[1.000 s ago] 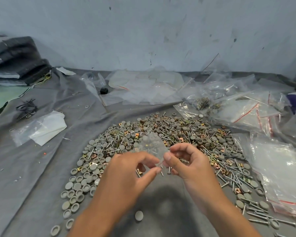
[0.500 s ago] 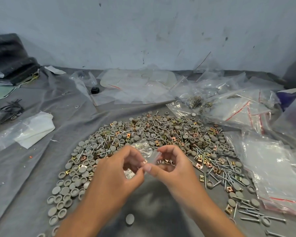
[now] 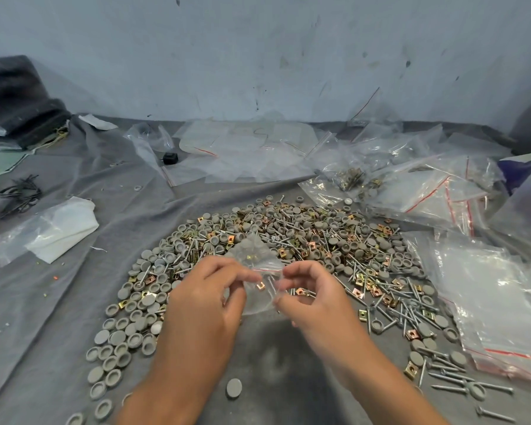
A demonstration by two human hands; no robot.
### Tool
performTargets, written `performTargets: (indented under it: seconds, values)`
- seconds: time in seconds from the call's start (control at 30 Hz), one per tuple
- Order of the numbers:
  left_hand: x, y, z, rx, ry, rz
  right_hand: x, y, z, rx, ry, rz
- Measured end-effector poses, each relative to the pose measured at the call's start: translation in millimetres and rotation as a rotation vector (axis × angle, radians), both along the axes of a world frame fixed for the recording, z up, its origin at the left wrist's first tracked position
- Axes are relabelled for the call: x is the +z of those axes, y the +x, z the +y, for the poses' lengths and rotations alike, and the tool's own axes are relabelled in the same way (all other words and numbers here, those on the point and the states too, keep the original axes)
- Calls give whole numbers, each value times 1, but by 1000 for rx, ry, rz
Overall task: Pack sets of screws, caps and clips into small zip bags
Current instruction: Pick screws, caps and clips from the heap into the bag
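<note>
A small clear zip bag (image 3: 259, 262) with a red seal line is held between both hands above a broad heap of grey caps, screws and brass clips (image 3: 292, 237). My left hand (image 3: 209, 299) pinches the bag's left edge near the seal, and my right hand (image 3: 313, 296) pinches its right edge. A brass clip (image 3: 261, 285) shows through the plastic between my fingertips. More small parts sit in the bag's far end. Loose grey caps (image 3: 117, 342) spread to the left, and screws (image 3: 411, 314) to the right.
Stacks of empty zip bags (image 3: 497, 302) lie at the right, with more bags (image 3: 426, 191) and a bag of packed parts behind. A white folded bag (image 3: 56, 234) and black ties (image 3: 20, 191) lie at the left. A single cap (image 3: 234, 388) sits near the front. Grey cloth (image 3: 59, 302) covers the surface.
The bag was held up in front of the hands, then drawn between the fingertips; now both hands have moved slightly apart, stretching its sealed edge. The view shifted left and down.
</note>
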State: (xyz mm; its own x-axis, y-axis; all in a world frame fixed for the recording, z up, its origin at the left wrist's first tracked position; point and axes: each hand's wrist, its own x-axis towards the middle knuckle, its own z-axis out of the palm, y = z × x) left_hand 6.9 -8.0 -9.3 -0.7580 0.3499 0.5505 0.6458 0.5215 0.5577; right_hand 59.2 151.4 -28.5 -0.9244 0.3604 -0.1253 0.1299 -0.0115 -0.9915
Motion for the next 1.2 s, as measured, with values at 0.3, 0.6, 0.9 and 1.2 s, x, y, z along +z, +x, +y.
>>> performTargets:
  seconds: [0.3,0.6,0.9,1.2]
  values:
    - [-11,8,4,60,-261,140,-2,-1,-4,97,39,18]
    - [-5,4,3,-19,-164,7,-2,-15,79,-36,1141,-31]
    - [-7,2,3,-114,-164,-5,-24,-22,100,28,1253,-149]
    - [-11,1,3,-112,-65,-114,-25,-25,107,45,1116,-145]
